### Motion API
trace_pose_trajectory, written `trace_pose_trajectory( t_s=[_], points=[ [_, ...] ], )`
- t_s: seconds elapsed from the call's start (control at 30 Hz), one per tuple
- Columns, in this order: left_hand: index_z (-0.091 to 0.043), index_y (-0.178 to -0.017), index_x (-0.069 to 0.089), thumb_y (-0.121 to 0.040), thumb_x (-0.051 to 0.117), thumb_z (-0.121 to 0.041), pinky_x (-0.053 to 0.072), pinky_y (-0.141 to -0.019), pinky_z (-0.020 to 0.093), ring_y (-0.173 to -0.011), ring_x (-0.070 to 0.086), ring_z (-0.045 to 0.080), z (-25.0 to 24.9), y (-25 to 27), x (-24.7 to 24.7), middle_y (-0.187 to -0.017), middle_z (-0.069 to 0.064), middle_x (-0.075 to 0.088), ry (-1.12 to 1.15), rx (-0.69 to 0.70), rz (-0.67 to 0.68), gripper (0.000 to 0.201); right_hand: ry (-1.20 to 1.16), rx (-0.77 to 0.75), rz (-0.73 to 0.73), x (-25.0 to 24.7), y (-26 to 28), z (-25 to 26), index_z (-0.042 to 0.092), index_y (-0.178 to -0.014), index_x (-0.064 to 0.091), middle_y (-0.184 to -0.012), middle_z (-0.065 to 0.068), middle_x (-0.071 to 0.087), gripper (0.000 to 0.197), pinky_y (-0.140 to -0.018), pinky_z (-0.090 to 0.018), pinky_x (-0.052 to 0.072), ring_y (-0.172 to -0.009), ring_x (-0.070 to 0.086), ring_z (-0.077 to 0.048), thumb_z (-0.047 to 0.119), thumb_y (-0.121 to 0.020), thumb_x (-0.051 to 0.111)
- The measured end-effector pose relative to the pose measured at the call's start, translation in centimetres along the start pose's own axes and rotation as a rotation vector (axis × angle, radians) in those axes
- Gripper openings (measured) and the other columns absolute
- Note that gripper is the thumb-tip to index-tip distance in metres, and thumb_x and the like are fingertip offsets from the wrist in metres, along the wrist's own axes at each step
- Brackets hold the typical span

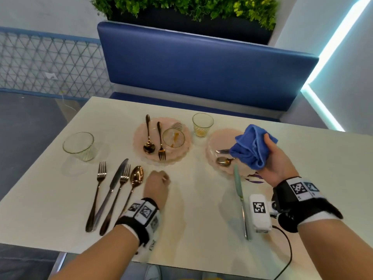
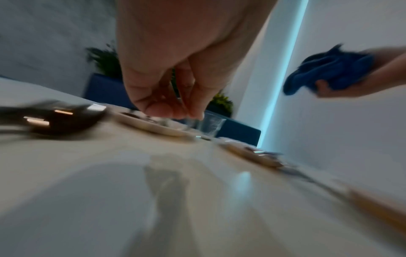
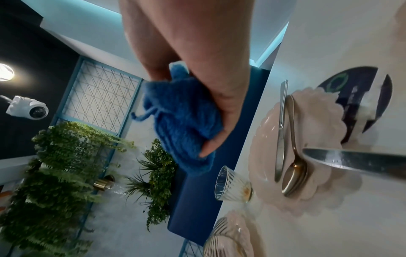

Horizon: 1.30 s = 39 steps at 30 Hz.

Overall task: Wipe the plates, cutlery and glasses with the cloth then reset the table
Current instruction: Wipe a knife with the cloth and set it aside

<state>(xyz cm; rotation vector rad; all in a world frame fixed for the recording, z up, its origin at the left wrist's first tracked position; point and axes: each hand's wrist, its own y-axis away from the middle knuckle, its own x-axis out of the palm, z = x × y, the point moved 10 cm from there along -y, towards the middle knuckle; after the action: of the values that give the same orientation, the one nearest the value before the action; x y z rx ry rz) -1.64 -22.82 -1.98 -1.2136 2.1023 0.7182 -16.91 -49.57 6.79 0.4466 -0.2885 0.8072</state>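
Note:
My right hand (image 1: 262, 154) (image 3: 197, 139) grips a bunched blue cloth (image 1: 248, 148) (image 3: 180, 121), held above the right pink plate (image 1: 218, 140) (image 3: 318, 125). A spoon (image 1: 224, 161) (image 3: 294, 175) and a knife (image 1: 222, 151) lie on that plate. My left hand (image 1: 163, 176) (image 2: 175, 111) hovers low over the table with loosely curled fingers and holds nothing, just right of a copper spoon (image 1: 137, 174). The left pink plate (image 1: 141, 136) carries a spoon, a fork and a stained glass (image 1: 173, 137). Another stained glass (image 1: 202, 124) stands between the plates.
Two forks and a knife (image 1: 119, 174) lie left of the copper spoon. A glass bowl (image 1: 79, 146) stands at the far left. A green-handled knife (image 1: 239, 186) lies near the front right beside a white device. A blue bench (image 1: 201, 67) backs the table.

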Motion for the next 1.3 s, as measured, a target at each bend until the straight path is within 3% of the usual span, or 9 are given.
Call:
trace_pose_trajectory(
  t_s=[0.27,0.37,0.53,0.7,0.83,0.97,1.13,1.2,1.3],
  points=[
    [-0.002,-0.1,0.062,-0.093,0.05,-0.038,0.042,-0.086,0.03,-0.105,0.058,0.031,-12.2,7.2,17.7,-0.109,0.016,0.064,-0.127,0.104,0.576,0.039,0.097,-0.049,-0.139,-6.9,1.6,1.1,0.008,-0.123,0.056,-0.116,-0.015,0.062,0.055,-0.083,-0.037,0.05,-0.105,0.059,-0.03,0.043,-0.081,0.055],
    [-0.003,-0.116,0.055,-0.09,0.054,-0.044,0.044,-0.091,0.031,-0.112,0.056,0.029,-12.4,7.7,19.5,-0.121,0.013,0.058,-0.208,0.04,0.585,0.049,0.16,0.004,-0.151,-9.1,2.1,0.0,0.012,-0.122,0.056,-0.12,-0.019,0.062,0.066,-0.085,-0.044,0.044,-0.107,0.058,-0.035,0.053,-0.071,0.065],
    [-0.008,-0.111,0.057,-0.089,0.055,-0.032,0.044,-0.08,0.028,-0.104,0.06,0.025,-11.6,7.0,19.9,-0.114,0.008,0.061,-0.2,-0.055,0.561,0.033,0.173,0.134,-0.123,-11.6,2.4,-2.4,0.007,-0.107,0.055,-0.091,-0.015,0.062,0.035,-0.072,-0.038,0.044,-0.08,0.057,-0.028,0.035,-0.098,0.035],
    [-0.012,-0.076,0.049,-0.088,0.057,-0.022,0.055,-0.079,0.037,-0.082,0.063,0.028,-10.2,6.6,19.5,-0.088,0.012,0.062,0.128,-0.201,0.492,0.017,0.227,0.253,0.03,-10.5,2.5,-5.2,-0.002,-0.086,0.062,-0.071,-0.004,0.042,0.062,-0.058,-0.026,0.021,-0.06,0.034,-0.016,0.056,-0.066,0.071],
    [-0.014,-0.079,0.037,-0.097,0.041,-0.017,0.05,-0.05,0.03,-0.051,0.049,0.02,-9.2,6.6,18.4,-0.072,0.012,0.054,0.416,-0.353,0.439,0.019,0.284,0.33,-0.045,-10.8,1.9,-7.8,0.007,-0.103,0.055,-0.081,-0.01,0.058,0.025,-0.053,-0.023,0.045,-0.065,0.057,-0.016,0.028,-0.097,0.042],
    [-0.016,-0.081,0.035,-0.098,0.039,-0.022,0.039,-0.049,0.029,-0.056,0.043,0.016,-10.2,5.4,16.7,-0.074,0.006,0.05,0.329,-0.154,0.423,0.019,0.29,0.427,0.017,-8.9,1.6,-10.8,0.002,-0.114,0.052,-0.086,-0.012,0.061,0.031,-0.059,-0.026,0.048,-0.074,0.057,-0.018,0.025,-0.1,0.036],
    [-0.007,-0.101,0.041,-0.099,0.036,-0.018,0.032,-0.041,0.021,-0.052,0.039,0.011,-12.6,6.3,15.1,-0.069,0.0,0.045,0.377,-0.025,0.486,0.013,0.361,0.367,0.022,-4.7,0.7,-11.9,0.0,-0.098,0.062,-0.088,-0.019,0.063,0.029,-0.069,-0.035,0.053,-0.076,0.061,-0.025,0.027,-0.093,0.052],
    [-0.008,-0.096,0.039,-0.098,0.036,-0.016,0.029,-0.044,0.024,-0.052,0.035,0.011,-13.1,6.1,13.8,-0.067,0.0,0.042,0.359,0.0,0.47,0.009,0.377,0.285,-0.039,-3.5,-0.1,-11.0,0.001,-0.095,0.064,-0.09,-0.023,0.064,0.028,-0.077,-0.045,0.053,-0.079,0.062,-0.032,0.028,-0.091,0.057],
    [-0.019,-0.082,0.036,-0.099,0.037,-0.016,0.028,-0.042,0.021,-0.052,0.033,0.01,-13.3,5.4,10.8,-0.067,-0.002,0.04,0.364,-0.014,0.437,0.017,0.522,0.197,-0.147,-1.8,-1.4,-9.0,0.007,-0.085,0.065,-0.078,-0.014,0.067,0.035,-0.07,-0.037,0.054,-0.073,0.064,-0.027,0.04,-0.09,0.054]
  ],
)
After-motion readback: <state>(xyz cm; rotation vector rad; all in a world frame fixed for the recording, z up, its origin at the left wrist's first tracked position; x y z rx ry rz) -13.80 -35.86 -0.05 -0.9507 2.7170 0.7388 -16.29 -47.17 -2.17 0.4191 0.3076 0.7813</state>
